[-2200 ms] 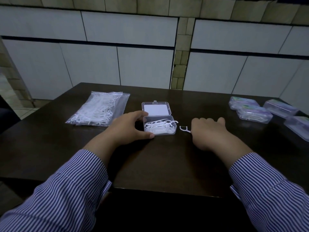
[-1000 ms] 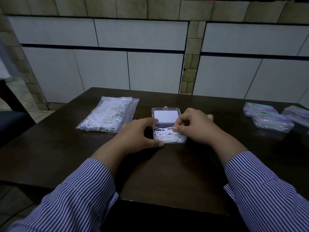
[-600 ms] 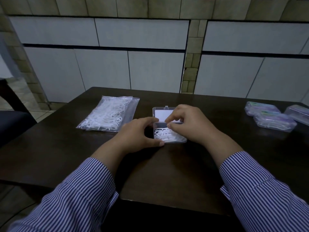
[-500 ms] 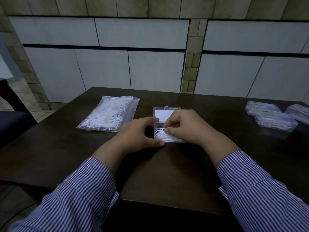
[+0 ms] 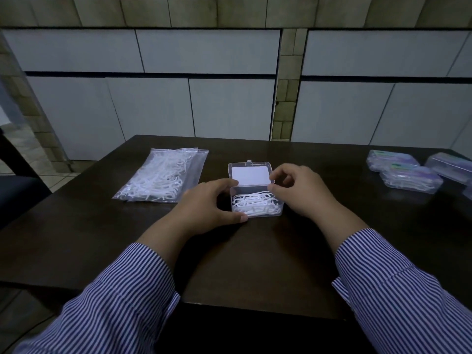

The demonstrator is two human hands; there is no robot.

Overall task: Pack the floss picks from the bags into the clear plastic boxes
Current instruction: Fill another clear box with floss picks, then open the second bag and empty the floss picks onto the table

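A clear plastic box (image 5: pixel 265 214) stands open at the middle of the dark table (image 5: pixel 255 264), its lid (image 5: pixel 250 175) lying flat behind it. White floss picks (image 5: pixel 252 203) fill the box. My left hand (image 5: pixel 207 208) grips the box's left side, thumb at the front corner and fingers at the back. My right hand (image 5: pixel 301 192) sits at the box's right rim, fingers loosely curled with nothing visible in them, thumb tip touching the back right corner. A clear zip bag of floss picks (image 5: pixel 161 177) lies flat to the left.
Several closed clear boxes with purple labels (image 5: pixel 411 180) lie at the table's far right edge. A white tiled wall stands behind the table. A dark chair (image 5: pixel 15 195) is at the left. The table's front edge runs just under my striped sleeves.
My right hand picked a loose floss pick off the table, put it into the box, then drew back to the box's right rim. My left hand kept its grip on the box.
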